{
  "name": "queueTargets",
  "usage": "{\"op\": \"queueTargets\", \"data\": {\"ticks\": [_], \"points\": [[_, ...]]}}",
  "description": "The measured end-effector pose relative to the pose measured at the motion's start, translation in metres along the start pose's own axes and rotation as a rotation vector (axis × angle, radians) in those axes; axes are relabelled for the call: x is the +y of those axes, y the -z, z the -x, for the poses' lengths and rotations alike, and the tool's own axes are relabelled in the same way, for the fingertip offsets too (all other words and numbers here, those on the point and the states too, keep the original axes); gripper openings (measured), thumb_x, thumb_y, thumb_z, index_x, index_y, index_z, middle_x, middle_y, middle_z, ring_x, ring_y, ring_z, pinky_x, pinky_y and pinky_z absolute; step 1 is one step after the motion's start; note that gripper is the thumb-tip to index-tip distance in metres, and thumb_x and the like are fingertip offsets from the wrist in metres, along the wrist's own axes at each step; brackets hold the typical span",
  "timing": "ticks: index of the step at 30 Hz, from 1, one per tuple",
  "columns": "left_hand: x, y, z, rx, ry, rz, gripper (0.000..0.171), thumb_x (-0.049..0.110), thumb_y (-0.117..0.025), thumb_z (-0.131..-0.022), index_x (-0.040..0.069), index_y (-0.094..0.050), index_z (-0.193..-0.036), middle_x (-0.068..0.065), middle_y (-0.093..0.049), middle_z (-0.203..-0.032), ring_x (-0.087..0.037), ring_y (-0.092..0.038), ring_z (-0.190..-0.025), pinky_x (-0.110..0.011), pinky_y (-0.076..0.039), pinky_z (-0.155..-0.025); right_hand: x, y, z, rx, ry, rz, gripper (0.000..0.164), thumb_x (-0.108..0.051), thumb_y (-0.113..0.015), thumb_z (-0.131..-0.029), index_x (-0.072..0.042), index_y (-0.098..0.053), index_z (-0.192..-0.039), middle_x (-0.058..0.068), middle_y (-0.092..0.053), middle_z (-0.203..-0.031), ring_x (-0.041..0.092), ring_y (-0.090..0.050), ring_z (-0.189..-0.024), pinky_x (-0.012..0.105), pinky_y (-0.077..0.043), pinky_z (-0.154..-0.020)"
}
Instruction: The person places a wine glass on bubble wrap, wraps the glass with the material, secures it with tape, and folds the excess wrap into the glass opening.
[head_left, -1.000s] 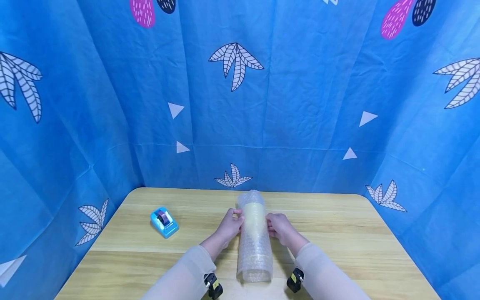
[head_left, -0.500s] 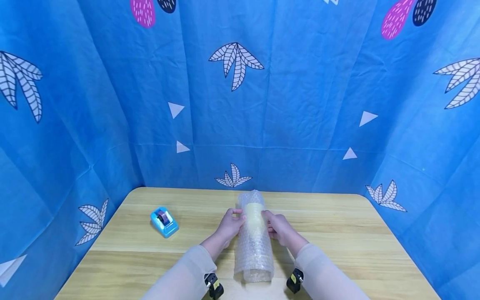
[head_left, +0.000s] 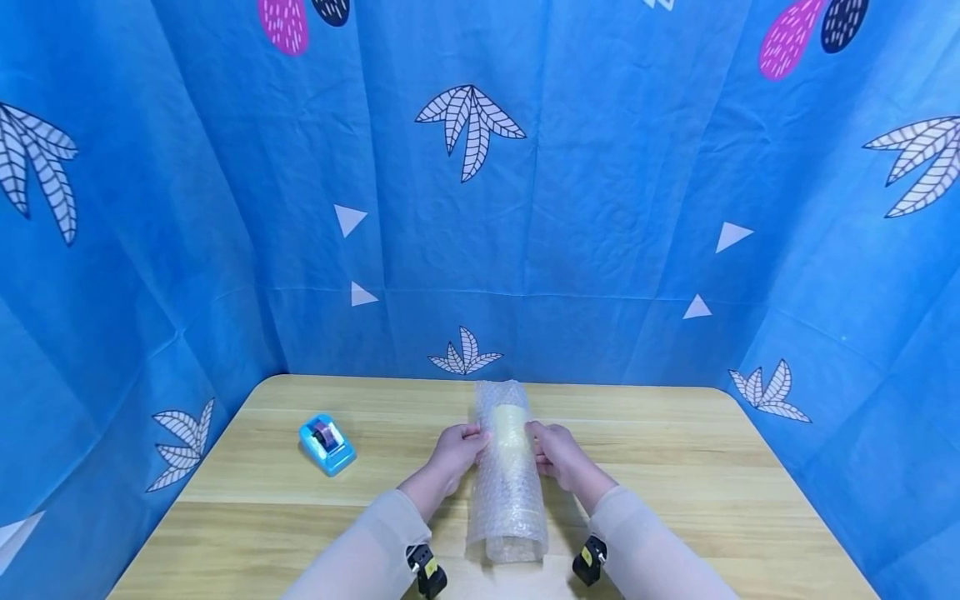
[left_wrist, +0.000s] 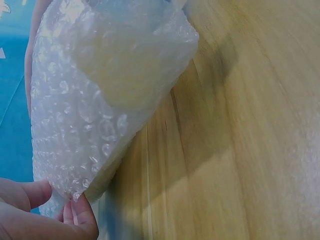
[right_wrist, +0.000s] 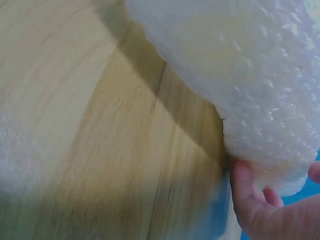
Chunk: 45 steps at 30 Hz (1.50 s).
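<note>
A long roll of bubble wrap [head_left: 516, 508] lies lengthwise on the table, with a pale yellow cylindrical object [head_left: 510, 427] showing through it. Its wrap extends past the yellow part at both ends. On the left side my left hand [head_left: 456, 454] pinches the edge of the wrap between thumb and fingers, as the left wrist view shows at the fingertips [left_wrist: 86, 212]. Opposite it, my right hand [head_left: 561, 457] grips the roll's side, thumb over the top and fingers [right_wrist: 242, 182] low against the wrap near the tabletop.
To the left, a blue tape dispenser [head_left: 327, 445] with a roll of tape sits on the wooden table [head_left: 675, 475]. Behind the table and along both sides hangs a blue patterned curtain [head_left: 600, 192].
The wrap's left edge has spread slightly left at the near end. My right thumb has moved onto the top of the roll; my left fingers have closed in on the edge.
</note>
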<state>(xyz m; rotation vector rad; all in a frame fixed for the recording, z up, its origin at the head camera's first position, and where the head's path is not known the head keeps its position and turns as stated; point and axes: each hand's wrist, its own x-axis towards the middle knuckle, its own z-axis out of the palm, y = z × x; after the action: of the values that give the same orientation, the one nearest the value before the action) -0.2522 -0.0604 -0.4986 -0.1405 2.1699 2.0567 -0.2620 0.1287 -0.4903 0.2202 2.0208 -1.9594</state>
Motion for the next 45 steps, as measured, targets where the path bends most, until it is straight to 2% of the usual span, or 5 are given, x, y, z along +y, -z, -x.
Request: {"op": "queueTargets", "data": {"ticks": [9,17,26,34,45], "points": [[0.0011,-0.0013,-0.0011,0.001,-0.005,0.023,0.037,0.006,-0.063,-0.098,-0.013,-0.053,-0.128,-0.022,-0.059,-0.124,-0.024,-0.061,-0.105,-0.034,-0.055,-0.090,-0.0015,-0.0017,0.0026,0.013,-0.006,0.003,0.020,-0.024,-0.052,-0.100,-0.006,-0.047,-0.091,-0.001,-0.041,-0.066,0.009,-0.041,-0.056,0.023,-0.046,-0.057],[0.0013,-0.0028,-0.0013,0.022,0.005,-0.021,0.034,0.011,-0.066,-0.097,-0.007,-0.055,-0.124,-0.019,-0.060,-0.124,-0.024,-0.063,-0.102,-0.035,-0.055,-0.088,-0.0016,-0.0015,0.0028,0.034,-0.002,0.025,0.024,-0.017,-0.049,-0.096,-0.010,-0.042,-0.074,-0.003,-0.040,-0.065,0.010,-0.036,-0.057,0.023,-0.036,-0.057],[0.0036,-0.0049,0.0015,-0.002,-0.010,0.027,0.037,0.012,-0.065,-0.098,-0.004,-0.050,-0.127,-0.021,-0.060,-0.121,-0.027,-0.063,-0.103,-0.035,-0.056,-0.080,0.0010,-0.0009,0.0027,0.054,0.010,0.028,0.031,-0.015,-0.046,-0.104,0.008,-0.044,-0.124,0.008,-0.052,-0.085,0.016,-0.052,-0.071,0.027,-0.052,-0.066],[0.0028,-0.0067,0.0033,0.001,-0.015,0.068,0.036,0.009,-0.066,-0.096,-0.004,-0.050,-0.126,-0.019,-0.058,-0.114,-0.022,-0.061,-0.092,-0.030,-0.054,-0.069,0.0022,-0.0015,0.0025,0.059,0.008,0.035,0.021,-0.014,-0.044,-0.105,0.005,-0.045,-0.115,0.008,-0.048,-0.083,0.017,-0.049,-0.071,0.027,-0.050,-0.066],[0.0028,-0.0094,0.0016,0.009,-0.039,0.038,0.038,0.007,-0.068,-0.094,-0.002,-0.053,-0.128,-0.023,-0.054,-0.121,-0.026,-0.058,-0.099,-0.031,-0.055,-0.077,-0.0001,-0.0016,0.0031,0.031,-0.031,0.039,0.043,-0.031,-0.054,-0.098,0.004,-0.048,-0.122,0.008,-0.054,-0.086,0.015,-0.049,-0.068,0.025,-0.050,-0.064]]}}
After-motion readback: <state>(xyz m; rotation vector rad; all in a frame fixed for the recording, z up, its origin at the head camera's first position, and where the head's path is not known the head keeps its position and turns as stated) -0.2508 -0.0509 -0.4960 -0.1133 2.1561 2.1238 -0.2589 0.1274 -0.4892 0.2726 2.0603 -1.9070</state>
